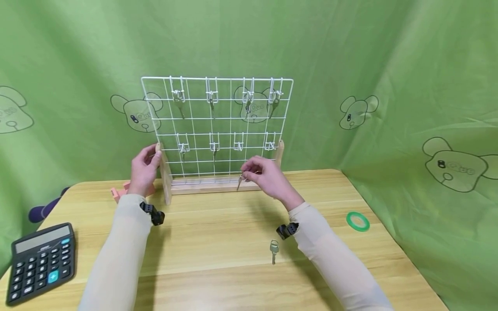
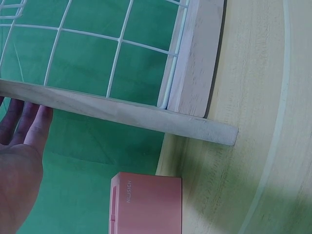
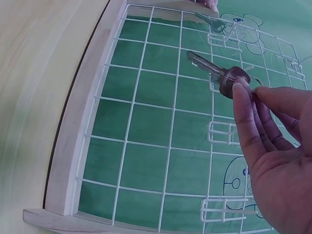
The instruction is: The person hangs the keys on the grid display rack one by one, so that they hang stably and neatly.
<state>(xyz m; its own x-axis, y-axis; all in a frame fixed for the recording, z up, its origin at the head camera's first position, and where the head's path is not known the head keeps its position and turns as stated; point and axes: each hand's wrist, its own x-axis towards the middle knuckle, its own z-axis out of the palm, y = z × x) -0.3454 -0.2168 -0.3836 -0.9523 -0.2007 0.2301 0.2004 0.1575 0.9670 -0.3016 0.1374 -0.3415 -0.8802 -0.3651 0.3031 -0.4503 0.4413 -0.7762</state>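
A white wire grid rack (image 1: 230, 79) stands upright in a wooden stand at the back of the table. My left hand (image 1: 144, 169) grips its left wooden post (image 1: 166, 177) near the top; in the left wrist view its fingers (image 2: 39, 129) lie against the post. My right hand (image 3: 287, 161) pinches a metal key (image 3: 233, 82) at its head, with a ring by the fingertips, in front of the grid's lower right. Keys hang from the upper-row hooks (image 1: 211, 96) and the two left lower hooks (image 1: 214, 147). On the two right lower hooks (image 1: 238, 146) I see no key.
Another key (image 1: 274, 250) lies on the table near my right forearm. A green tape roll (image 1: 349, 218) is at the right, a black calculator (image 1: 41, 263) at the left. Behind my left wrist sit pink objects (image 2: 146, 204) and a purple item (image 1: 38, 213). Green curtain surrounds the table.
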